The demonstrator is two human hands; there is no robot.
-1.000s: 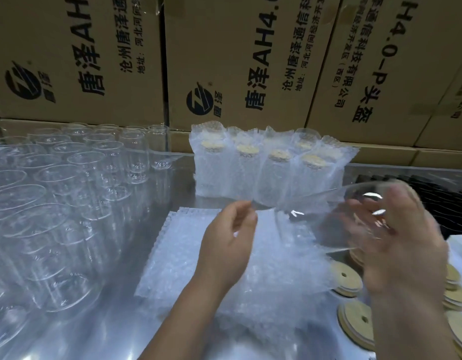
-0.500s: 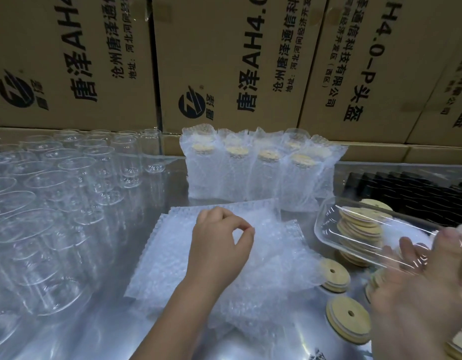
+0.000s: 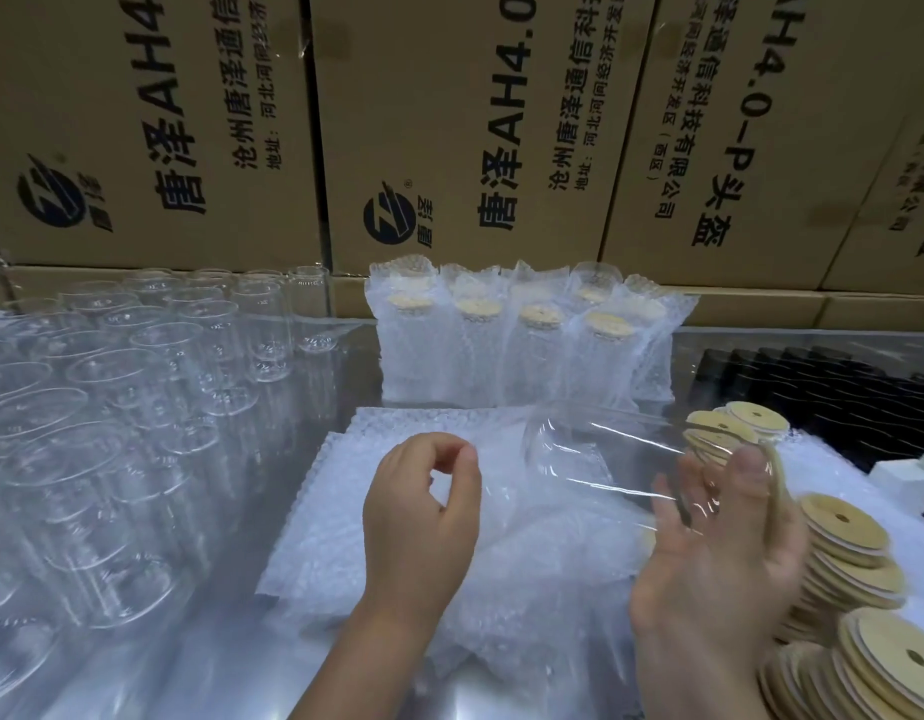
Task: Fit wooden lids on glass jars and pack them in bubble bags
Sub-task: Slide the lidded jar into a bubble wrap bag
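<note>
My right hand [image 3: 709, 563] grips a clear glass jar [image 3: 600, 459] that lies sideways above the table, its base pointing left; my fingers show through the glass. No lid is on it. My left hand [image 3: 423, 517] hovers over the pile of flat bubble bags [image 3: 527, 595] with fingers curled into a ring, and nothing shows between them. Stacks of round wooden lids [image 3: 849, 548] with centre holes lie at the right, more behind the jar [image 3: 751, 418]. Several lidded jars in bubble bags [image 3: 527, 350] stand in a row at the back.
Many empty glass jars [image 3: 112, 407] crowd the left side of the shiny metal table [image 3: 242, 678]. Printed cardboard boxes [image 3: 449, 122] wall off the back. A black ribbed tray [image 3: 813, 376] and a small white box [image 3: 901, 480] sit at the far right.
My right hand has carried the jar up and left from over the lids toward the middle. My left hand stays curled above the bubble bags, barely shifted.
</note>
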